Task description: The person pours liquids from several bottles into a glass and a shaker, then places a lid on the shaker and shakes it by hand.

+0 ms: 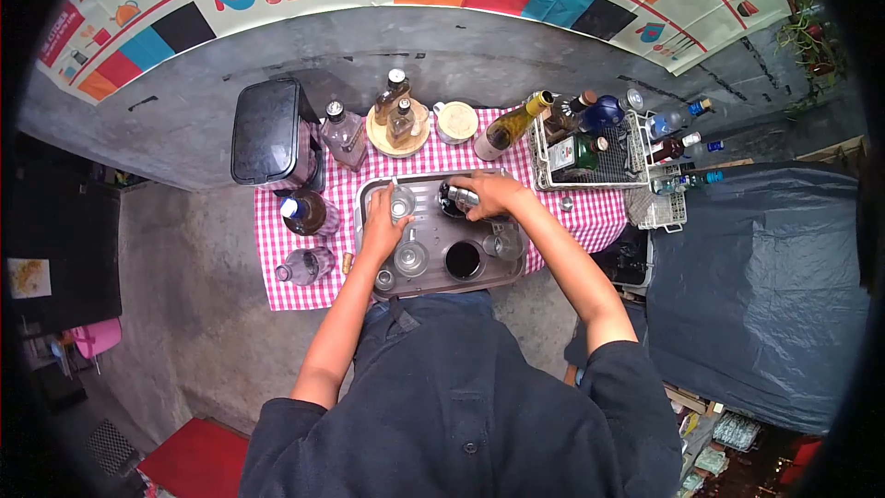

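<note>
On a brown serving tray [430, 284], my left hand [381, 224] has its fingers around a clear glass mug [403, 204] near the left rim. My right hand [493, 195] grips a dark, shiny container with a silvery part [454, 200] toward the back of the tray; its exact kind is partly hidden by the fingers. Closer to me stands a glass of dark liquid [464, 261], with a clear glass [502, 243] to its right. Below my left hand are another clear glass mug [411, 259] and a small glass [384, 280].
Bottles line the checkered tablecloth [277, 293]: a clear decanter [345, 136], a brown bottle [307, 213] and a yellow-necked bottle [505, 132]. A wire rack [590, 183] with several bottles stands right. A black bin [267, 134] is back left, and a cork [348, 263] lies by the tray.
</note>
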A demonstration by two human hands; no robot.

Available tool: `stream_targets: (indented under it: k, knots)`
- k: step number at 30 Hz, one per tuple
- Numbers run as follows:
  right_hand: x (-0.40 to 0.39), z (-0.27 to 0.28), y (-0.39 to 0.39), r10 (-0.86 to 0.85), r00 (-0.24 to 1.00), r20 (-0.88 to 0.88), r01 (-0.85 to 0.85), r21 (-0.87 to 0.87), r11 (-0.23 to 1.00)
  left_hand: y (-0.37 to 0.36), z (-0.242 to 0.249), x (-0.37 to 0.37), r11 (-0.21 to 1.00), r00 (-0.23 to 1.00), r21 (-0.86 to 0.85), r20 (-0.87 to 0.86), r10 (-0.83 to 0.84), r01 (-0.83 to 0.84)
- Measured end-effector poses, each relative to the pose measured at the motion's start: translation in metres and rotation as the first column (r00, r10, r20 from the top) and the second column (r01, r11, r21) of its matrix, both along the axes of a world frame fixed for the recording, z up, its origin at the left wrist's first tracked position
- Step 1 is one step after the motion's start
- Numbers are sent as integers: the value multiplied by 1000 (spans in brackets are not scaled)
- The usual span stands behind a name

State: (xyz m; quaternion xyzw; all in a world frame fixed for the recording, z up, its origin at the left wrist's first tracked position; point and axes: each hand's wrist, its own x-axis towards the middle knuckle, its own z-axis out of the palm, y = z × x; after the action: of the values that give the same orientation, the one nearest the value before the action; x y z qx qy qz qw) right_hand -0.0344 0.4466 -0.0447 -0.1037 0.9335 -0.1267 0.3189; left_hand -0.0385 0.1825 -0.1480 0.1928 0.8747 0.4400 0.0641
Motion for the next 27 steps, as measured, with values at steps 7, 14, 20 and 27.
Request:
stream_targets:
  k: [7, 14, 20, 27]
  knots:
    - [16, -16, 9, 71, 997, 13, -70, -27, 997, 0, 2, 0, 1000, 1000, 11, 6, 4, -4]
    - [13, -13, 30, 66, 997, 32, -67, 56, 996, 0, 2, 0, 999, 1000, 44, 24, -1, 0]
    - [-5, -19, 35, 55, 998, -23, -53, 48, 997, -1, -3, 1, 1000, 1000, 21, 2, -4, 4]
    - [-18, -16, 14, 84, 996, 13, -84, -6, 996, -1, -1, 0, 999, 1000, 36, 28, -7, 6]
